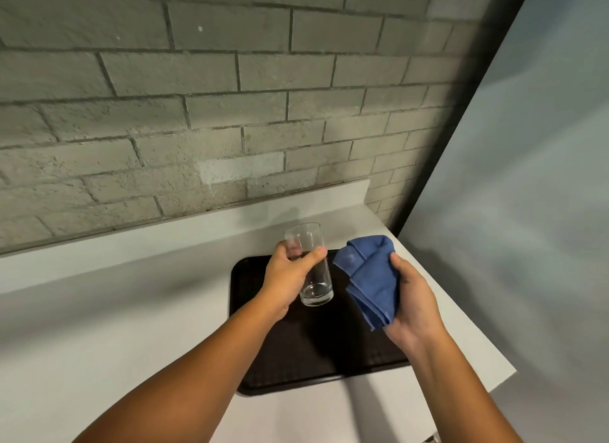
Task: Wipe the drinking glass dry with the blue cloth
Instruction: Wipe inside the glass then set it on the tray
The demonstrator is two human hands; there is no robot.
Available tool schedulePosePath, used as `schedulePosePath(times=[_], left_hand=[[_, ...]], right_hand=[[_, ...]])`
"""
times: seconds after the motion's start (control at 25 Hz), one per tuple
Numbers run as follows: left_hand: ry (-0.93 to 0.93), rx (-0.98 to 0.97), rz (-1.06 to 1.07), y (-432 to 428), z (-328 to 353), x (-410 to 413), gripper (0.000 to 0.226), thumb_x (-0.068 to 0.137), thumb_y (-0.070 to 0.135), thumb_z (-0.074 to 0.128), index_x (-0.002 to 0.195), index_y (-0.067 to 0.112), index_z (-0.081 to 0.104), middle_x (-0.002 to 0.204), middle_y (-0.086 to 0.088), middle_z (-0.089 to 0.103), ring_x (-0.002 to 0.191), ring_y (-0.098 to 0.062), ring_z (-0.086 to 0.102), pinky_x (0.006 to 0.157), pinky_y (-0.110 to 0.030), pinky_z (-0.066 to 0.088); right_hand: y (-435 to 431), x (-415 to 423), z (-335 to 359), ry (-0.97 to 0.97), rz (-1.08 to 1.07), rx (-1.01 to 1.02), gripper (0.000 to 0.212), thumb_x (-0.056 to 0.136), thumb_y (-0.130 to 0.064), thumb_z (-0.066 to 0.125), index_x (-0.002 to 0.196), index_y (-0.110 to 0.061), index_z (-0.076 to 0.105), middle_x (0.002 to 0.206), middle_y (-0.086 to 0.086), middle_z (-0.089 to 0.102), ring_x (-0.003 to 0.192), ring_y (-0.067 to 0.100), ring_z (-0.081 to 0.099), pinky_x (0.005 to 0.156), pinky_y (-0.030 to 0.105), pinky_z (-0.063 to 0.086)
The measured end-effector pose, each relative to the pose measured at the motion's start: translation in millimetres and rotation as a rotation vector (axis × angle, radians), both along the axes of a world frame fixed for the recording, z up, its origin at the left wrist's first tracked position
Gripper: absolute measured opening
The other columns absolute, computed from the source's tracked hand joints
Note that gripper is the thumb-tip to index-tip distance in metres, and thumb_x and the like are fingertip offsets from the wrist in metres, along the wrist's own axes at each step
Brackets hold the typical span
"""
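2 bare forearms enter from bottom of frame. Right hand (413,299), fingers curled, grips cloth (370,279) right of centre. Left hand (290,274) fingers wrap glass (309,266), upright, slightly tilted, above dark tray (263,370) on white counter (115,310). Brick wall (197,96) behind.

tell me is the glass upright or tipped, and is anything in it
Roughly upright, leaning slightly: the glass, held in the left hand, has its rim up and base down. It looks empty.
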State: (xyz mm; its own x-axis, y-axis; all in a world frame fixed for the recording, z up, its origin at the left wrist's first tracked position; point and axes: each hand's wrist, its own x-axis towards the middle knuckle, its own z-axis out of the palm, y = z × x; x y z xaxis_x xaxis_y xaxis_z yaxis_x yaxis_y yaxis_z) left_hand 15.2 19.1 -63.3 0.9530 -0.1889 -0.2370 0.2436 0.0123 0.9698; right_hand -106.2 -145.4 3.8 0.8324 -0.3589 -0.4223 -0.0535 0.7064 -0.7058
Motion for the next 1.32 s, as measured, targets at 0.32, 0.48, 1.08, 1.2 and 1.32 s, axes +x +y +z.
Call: schedulePosePath(times=[0.32, 0.48, 1.08, 1.2, 1.32], left_hand=[[-0.158, 0.406, -0.202, -14, -38, -18, 0.081, 0.076, 0.028, 0.107, 0.139, 0.024, 0.057, 0.151, -0.005, 0.062, 0.136, -0.025, 0.068, 0.120, -0.049, 0.057], [-0.189, 0.522, -0.229, -9, -40, -28, 0.092, 0.079, 0.032, 0.105, 0.155, 0.018, 0.055, 0.156, -0.001, 0.057, 0.142, -0.023, 0.064, 0.118, -0.037, 0.053], [-0.090, 0.136, -0.073, 44, 33, -38, 0.059, 0.079, 0.094, 0.062, 0.116, 0.052, 0.082, 0.135, 0.013, 0.076, 0.133, -0.014, 0.070, 0.116, -0.034, 0.049], [0.111, -0.319, -0.213, 39, 53, -43, 0.096, 0.073, 0.101, 0.071, 0.137, 0.031, 0.086, 0.143, -0.002, 0.084, 0.141, -0.024, 0.074, 0.125, -0.047, 0.047], [0.217, -0.503, -0.180, 48, 74, -38, 0.073, 0.096, 0.065, 0.081, 0.147, 0.013, 0.079, 0.149, -0.017, 0.079, 0.145, -0.036, 0.070, 0.129, -0.054, 0.048]], right_hand=[[1, 8, 7, -0.067, -0.029, 0.019, 0.019, 0.101, -0.025, 0.073, 0.103, -0.014, 0.088, 0.127, 0.020, 0.079, 0.123, 0.039, 0.074, 0.111, 0.058, 0.054], [-1, 13, 6, -0.082, 0.016, 0.005, 0.016, 0.099, -0.026, 0.076, 0.107, -0.015, 0.087, 0.131, 0.020, 0.078, 0.133, 0.043, 0.068, 0.118, 0.063, 0.046], [18, 10, 19, -0.190, 0.233, -0.015, 0.018, 0.097, -0.026, 0.075, 0.111, -0.019, 0.083, 0.124, 0.013, 0.079, 0.108, 0.028, 0.080, 0.102, 0.048, 0.059], [41, 11, 30, -0.204, 0.366, 0.009, 0.035, 0.099, -0.025, 0.072, 0.129, -0.009, 0.076, 0.127, 0.020, 0.077, 0.110, 0.032, 0.080, 0.102, 0.049, 0.060], [63, 14, 36, -0.206, 0.443, 0.023, 0.060, 0.098, -0.025, 0.071, 0.149, 0.002, 0.057, 0.145, 0.029, 0.066, 0.123, 0.036, 0.074, 0.105, 0.048, 0.059]])
